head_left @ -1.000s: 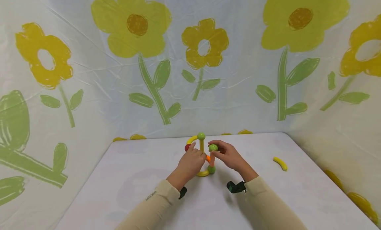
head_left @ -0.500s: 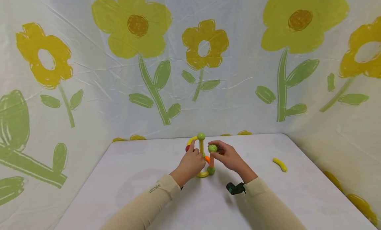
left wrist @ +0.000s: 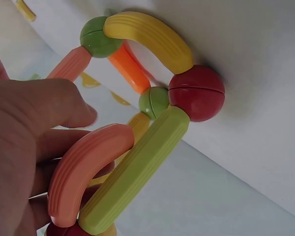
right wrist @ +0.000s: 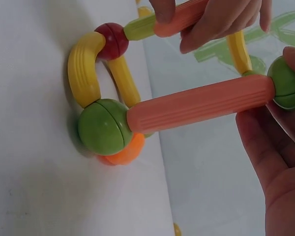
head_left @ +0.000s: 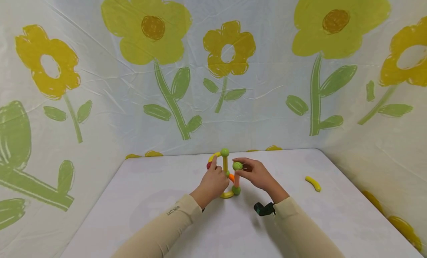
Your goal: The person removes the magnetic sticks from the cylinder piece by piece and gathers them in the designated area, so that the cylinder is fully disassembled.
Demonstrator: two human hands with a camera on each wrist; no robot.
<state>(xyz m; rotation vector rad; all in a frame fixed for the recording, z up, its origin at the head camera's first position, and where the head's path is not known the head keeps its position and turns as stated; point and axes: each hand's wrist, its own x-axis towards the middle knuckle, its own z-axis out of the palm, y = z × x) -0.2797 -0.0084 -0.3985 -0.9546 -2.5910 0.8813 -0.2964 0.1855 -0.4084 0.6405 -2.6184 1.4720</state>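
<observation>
A magnetic ball-and-rod toy frame stands on the table, its yellow curved rod (left wrist: 155, 39) and red ball (left wrist: 196, 93) at the base. My left hand (head_left: 213, 184) grips a salmon curved rod (left wrist: 86, 172) beside an upright light-green rod (left wrist: 137, 167); in the head view its index finger points up near an upper red ball (head_left: 209, 165). With thumb and fingers, my right hand (head_left: 258, 174) pinches a green ball (head_left: 237, 166) atop a straight salmon rod (right wrist: 201, 103). That rod's lower end meets another green ball (right wrist: 104, 127). The left hand hides part of the frame in the head view.
Another green ball (head_left: 225, 152) tops a yellow upright rod behind the hands. To the right, a loose yellow curved piece (head_left: 313, 184) lies on the white table (head_left: 160, 228). A flower-printed cloth (head_left: 267, 102) encloses the back and sides.
The left wrist and forearm have turned a little, and the left index finger has straightened upward. My right hand stays on the green ball, almost still.
</observation>
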